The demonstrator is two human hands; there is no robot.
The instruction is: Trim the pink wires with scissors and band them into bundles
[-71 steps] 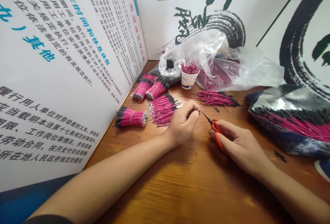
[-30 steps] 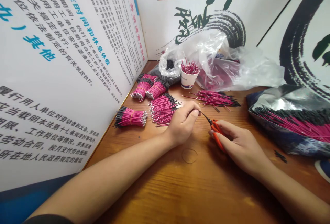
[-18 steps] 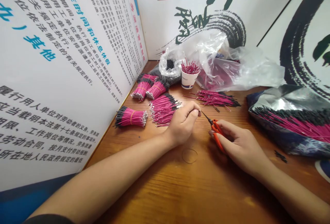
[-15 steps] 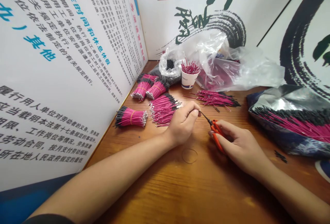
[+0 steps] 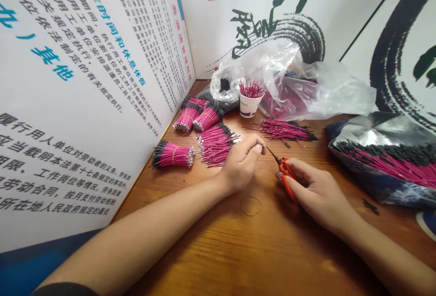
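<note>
My left hand point(image 5: 241, 162) is closed in a pinch above the table's middle; a small dark bit shows at its fingertips, too small to name. Red-handled pliers point(image 5: 289, 186) with thin dark jaws are gripped in my right hand point(image 5: 316, 189), their tip pointing at the left fingertips with hardly any space between. Just behind my left hand lies a loose heap of pink wires with black ends point(image 5: 218, 144). Another loose pile of pink wires point(image 5: 286, 130) is beyond the pliers. On the tabletop below my hands rests a thin dark ring point(image 5: 250, 206).
Banded wire bundles point(image 5: 173, 155) lie at left near the wall panel. At the back stand a paper cup of wires point(image 5: 250, 105), a bag of black pieces point(image 5: 228, 91) and clear plastic point(image 5: 330, 91). An open bag of wires point(image 5: 384, 187) and small black pieces point(image 5: 370, 206) are at right.
The pliers' tip has moved very slightly right, away from my left fingertips. Everything else stays as it was.
</note>
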